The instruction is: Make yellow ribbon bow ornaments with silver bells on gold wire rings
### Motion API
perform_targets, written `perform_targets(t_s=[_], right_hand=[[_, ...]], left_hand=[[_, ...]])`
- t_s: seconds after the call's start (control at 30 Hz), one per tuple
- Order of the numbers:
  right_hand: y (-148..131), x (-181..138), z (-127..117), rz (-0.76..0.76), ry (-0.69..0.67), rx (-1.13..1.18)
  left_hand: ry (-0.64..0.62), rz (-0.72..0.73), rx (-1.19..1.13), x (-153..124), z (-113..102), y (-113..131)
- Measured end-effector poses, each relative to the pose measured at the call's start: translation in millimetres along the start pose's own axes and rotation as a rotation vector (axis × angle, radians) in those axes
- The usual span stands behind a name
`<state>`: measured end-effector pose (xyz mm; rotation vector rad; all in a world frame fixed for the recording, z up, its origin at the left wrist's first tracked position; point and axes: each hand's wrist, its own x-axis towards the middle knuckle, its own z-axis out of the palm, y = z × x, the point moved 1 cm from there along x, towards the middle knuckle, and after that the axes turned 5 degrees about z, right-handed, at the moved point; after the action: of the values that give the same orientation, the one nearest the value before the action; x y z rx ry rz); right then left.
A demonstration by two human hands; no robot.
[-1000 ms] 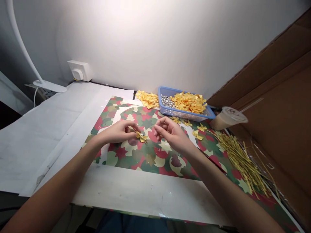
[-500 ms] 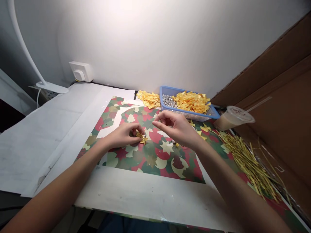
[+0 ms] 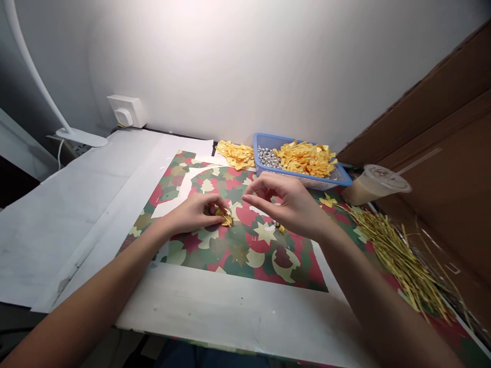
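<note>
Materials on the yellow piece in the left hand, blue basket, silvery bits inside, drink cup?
Yellow piece in the left hand: shiny, maybe satin ribbon or foil; bright highlights.
Blue basket: likely moulded plastic, semi-matte; even colour, openwork side.
Silvery bits: mirror-like glints; metal or metallised plastic, can't tell.
Drink cup: probably thin plastic; translucent, pale-brown contents show through.

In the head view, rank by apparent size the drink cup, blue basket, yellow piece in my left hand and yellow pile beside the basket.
Largest to smallest:
Blue basket
Drink cup
Yellow pile
Yellow piece, partly hidden by your left hand
</note>
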<state>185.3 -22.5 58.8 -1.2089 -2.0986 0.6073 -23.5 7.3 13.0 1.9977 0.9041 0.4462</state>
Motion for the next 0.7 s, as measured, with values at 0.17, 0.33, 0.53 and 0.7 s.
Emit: perform_targets(t_s=[0.17, 0.33, 0.53, 0.7], right_hand=[[1, 0, 5, 0.003, -0.036, -0.031], [11, 3, 11, 0.100, 0.011, -0.071], [17, 5, 23, 0.140, -0.051, -0.027], [14, 4, 32, 0.106, -0.101, 0.037]], left_hand=[[-0.003, 0.005, -0.006, 0, 1, 0], [0.002, 0.009, -0.014, 1, 2, -4], [0.024, 0.020, 0.005, 2, 1, -2], [0.027, 0.027, 0.011, 3, 1, -4]])
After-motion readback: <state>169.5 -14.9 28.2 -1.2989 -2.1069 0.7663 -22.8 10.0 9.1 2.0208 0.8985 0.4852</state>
